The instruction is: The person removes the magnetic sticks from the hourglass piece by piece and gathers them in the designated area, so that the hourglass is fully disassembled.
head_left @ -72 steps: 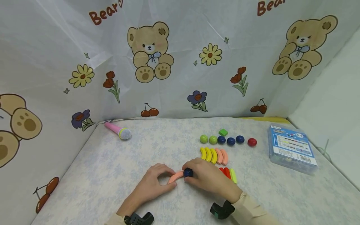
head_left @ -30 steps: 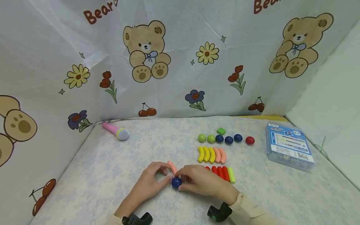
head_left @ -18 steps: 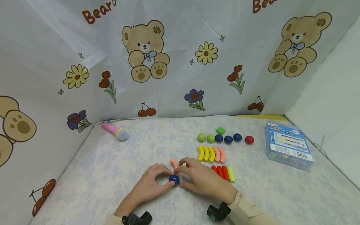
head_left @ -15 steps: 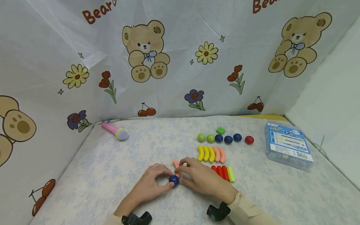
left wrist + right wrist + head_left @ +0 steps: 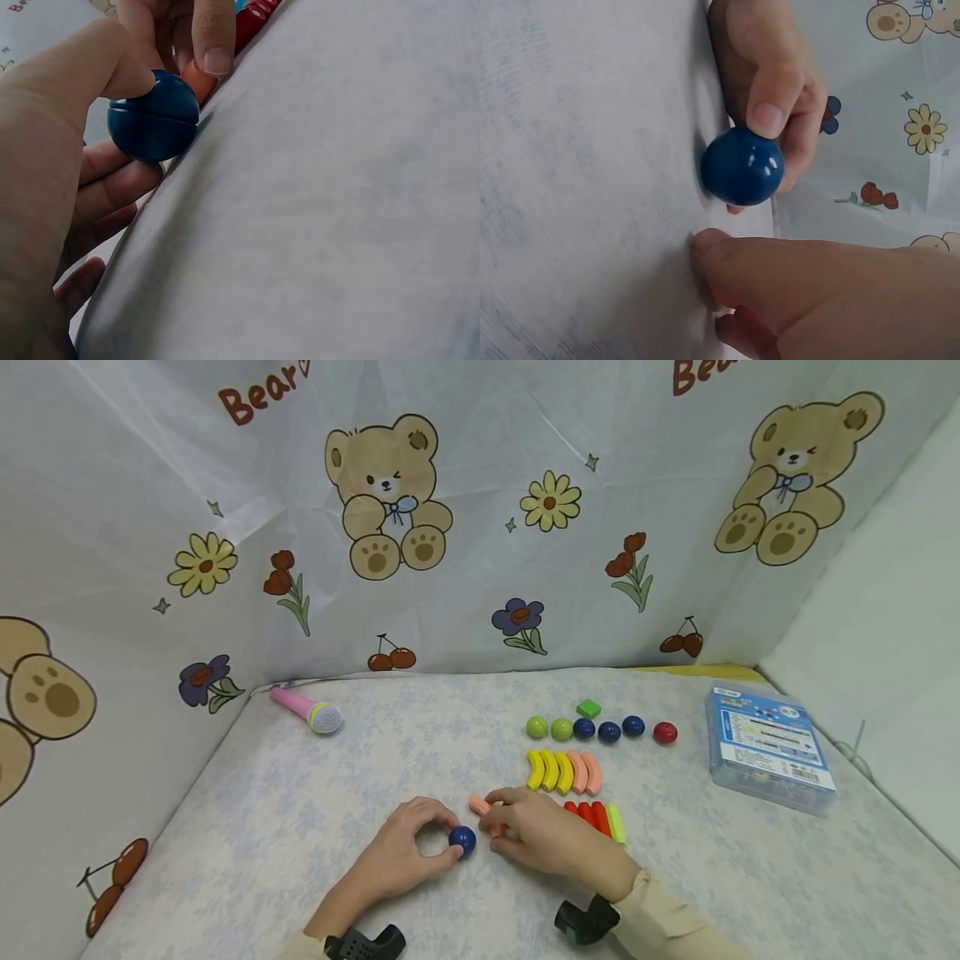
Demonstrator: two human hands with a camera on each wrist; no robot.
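Note:
Between thumb and fingers my left hand pinches a glossy dark blue ball. The left wrist view shows a groove around this blue ball, with the thumb on top and fingers beneath. Just to the right, my right hand holds a curved salmon-pink stick, whose far end sticks out past the fingers. A gap separates the stick from the ball in the head view. From the right wrist, the ball appears in front of the left fingers, while the right fingers hide the stick.
Behind my right hand lie yellow curved sticks, pink ones, red sticks and a lime stick. Farther back are green balls, blue balls, a red ball, green block, plastic case and pink microphone.
The blue ball, earlier in my right hand, is now in my left. The pink stick, earlier at my left fingers and against the ball, has moved right, away from it, in my right hand.

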